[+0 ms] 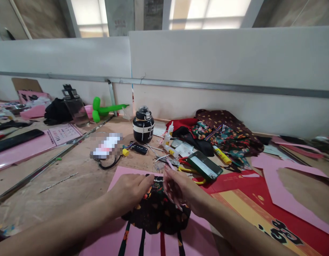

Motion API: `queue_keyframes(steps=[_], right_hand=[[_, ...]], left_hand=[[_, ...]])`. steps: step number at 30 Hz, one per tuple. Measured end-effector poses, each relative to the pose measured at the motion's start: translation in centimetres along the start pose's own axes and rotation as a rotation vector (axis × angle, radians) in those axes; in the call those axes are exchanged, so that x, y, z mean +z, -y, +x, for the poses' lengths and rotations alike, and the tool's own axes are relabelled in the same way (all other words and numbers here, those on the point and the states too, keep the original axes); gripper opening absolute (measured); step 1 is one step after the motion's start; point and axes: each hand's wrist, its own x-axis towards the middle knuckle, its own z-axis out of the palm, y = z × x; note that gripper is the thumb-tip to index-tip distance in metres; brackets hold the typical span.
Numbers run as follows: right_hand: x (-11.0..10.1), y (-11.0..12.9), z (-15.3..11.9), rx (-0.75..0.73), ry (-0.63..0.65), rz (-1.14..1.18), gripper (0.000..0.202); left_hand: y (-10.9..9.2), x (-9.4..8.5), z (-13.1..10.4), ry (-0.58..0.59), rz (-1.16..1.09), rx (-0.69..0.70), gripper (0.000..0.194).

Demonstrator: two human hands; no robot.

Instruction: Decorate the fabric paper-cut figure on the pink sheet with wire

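A piece of dark cloth (159, 217) with small orange and tan shapes lies bunched on a pink sheet (119, 174). Strips of black, red and patterned fabric (162, 243) run down the sheet below it. My left hand (129, 188) is closed at the cloth's upper left edge, fingers together and pressing it. At the upper right edge my right hand (180, 188) is curled, its fingertips near a row of small white beads (158, 181). What sits inside the right fingers is hidden.
Beyond the hands lie glue bottles (168, 137), a green-cased phone (204, 165), a yellow glue tube (222, 155) and yellow-handled pliers (187, 170). A black jar-like bottle (143, 124) stands behind. Folded fabrics (220, 135) are piled right, near red paper (241, 188).
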Motion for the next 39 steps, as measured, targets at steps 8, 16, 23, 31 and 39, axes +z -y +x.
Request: queue_keyframes(steps=[8,16,23,31,39], right_hand=[[-0.7,0.0,0.1,-0.192,0.028,-0.268,0.044],[-1.7,0.5,-0.2,-0.371,0.038,-0.486,0.043],[-0.5,0.0,0.0,-0.418,-0.151,-0.314,0.048],[1.7,-1.8,0.0,-0.524,-0.205,-0.3,0.022],[1.0,0.4,-1.3,-0.474,-0.182,-0.149,0.023]], left_hand=[[-0.9,-0.4,0.2,0.055,-0.255,-0.161,0.03],[-1.7,0.1,0.5,0.228,-1.399,-0.691,0.024],[-1.5,0.5,0.6,0.046,-1.461,-0.961,0.024],[-2.1,0.3,0.3,0.065,-1.108,-0.922,0.011],[-1.7,-1.1,0.8,0.148,-1.078,-0.739,0.028]])
